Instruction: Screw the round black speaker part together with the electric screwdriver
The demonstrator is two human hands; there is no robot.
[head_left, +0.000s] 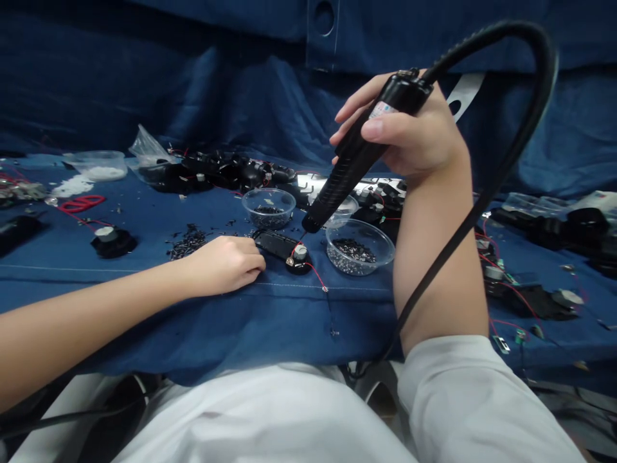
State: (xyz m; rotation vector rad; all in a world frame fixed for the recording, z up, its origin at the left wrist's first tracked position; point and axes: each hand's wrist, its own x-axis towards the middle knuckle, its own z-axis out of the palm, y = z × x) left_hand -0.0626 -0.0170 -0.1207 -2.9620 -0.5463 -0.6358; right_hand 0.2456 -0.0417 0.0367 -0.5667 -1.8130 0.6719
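Observation:
My right hand (409,128) is wrapped round a black electric screwdriver (347,157), tilted with its tip down to the left. A thick black cable (540,83) loops from its top end. The bit points at the right part of a small black plastic housing (277,245); whether it touches a screw is too small to tell. A round white component (299,251) and thin red wires sit at that end of the housing. Curled at the housing's left end is my left hand (236,263), its fingers closed against it and their tips partly hidden.
Clear bowls of small dark screws (360,251) stand right of and behind the housing. Loose screws (189,241) lie by my left wrist. Black parts (231,168) are heaped along the back. Wired housings (535,299) lie at right, red-handled scissors (81,204) at left.

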